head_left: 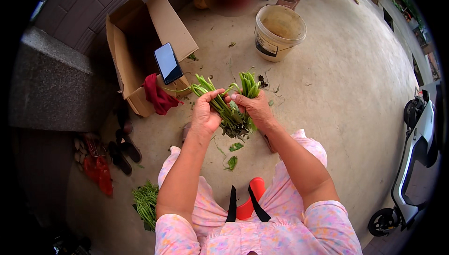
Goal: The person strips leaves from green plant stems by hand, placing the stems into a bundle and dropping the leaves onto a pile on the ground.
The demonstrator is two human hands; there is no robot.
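While the greens are held over the floor (pixel 322 100), between the knees, both hands are placed close together. A larger bunch (pixel 231 119) is gripped by the left hand (pixel 208 113), with the fingers curled around the stems and the dark ends directed toward the body. By the right hand (pixel 256 109), a smaller bunch (pixel 249 85) is grasped firmly, its stems pointing away; probably the two are held separately so that they are not mixed.

Beyond the left hand, a phone (pixel 168 63) is rested at the edge of the box (pixel 174 25), perhaps to be seen easily, and a cloth (pixel 158 96) is hung just beside it. The bucket (pixel 272 50) is placed farther ahead, perhaps so that the legs are not obstructed. Loose leaves (pixel 232 163) are scattered below the hands. At the lower left, a pile (pixel 146 202) of similar greens is laid, seemingly within reach.
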